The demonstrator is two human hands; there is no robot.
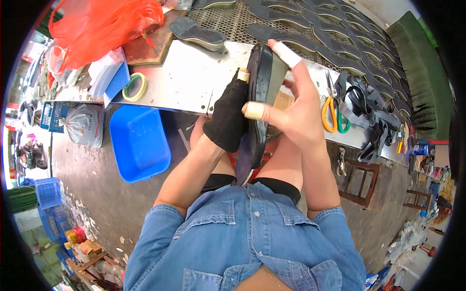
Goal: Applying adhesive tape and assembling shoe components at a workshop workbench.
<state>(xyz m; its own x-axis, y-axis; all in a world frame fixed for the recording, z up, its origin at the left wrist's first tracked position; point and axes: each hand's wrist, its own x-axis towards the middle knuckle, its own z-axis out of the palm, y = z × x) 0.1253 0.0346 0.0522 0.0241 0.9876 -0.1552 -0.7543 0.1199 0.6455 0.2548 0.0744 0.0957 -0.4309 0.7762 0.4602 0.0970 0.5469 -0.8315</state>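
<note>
A black shoe [262, 80] with a grey sole is held upright on its edge over my lap, near the front edge of the white worktable [194, 72]. My left hand [227, 109], in a black fingerless glove, grips its left side; most of those fingers are hidden. From the right, my right hand [302, 106] clasps the shoe, thumb against the black side and index finger reaching to the top end of the sole. Pale tape wraps that thumb and index fingertip. Between my knees, below the shoe, a dark piece with a pale edge [245, 172] is partly covered.
Grey shoe soles [286, 39] lie in rows on a perforated rack behind, with one sole [198, 34] on the table. Orange-handled scissors [329, 114] and black straps [374, 111] sit right. Left are a tape roll [135, 87], red plastic bag [102, 26] and blue tub [140, 143].
</note>
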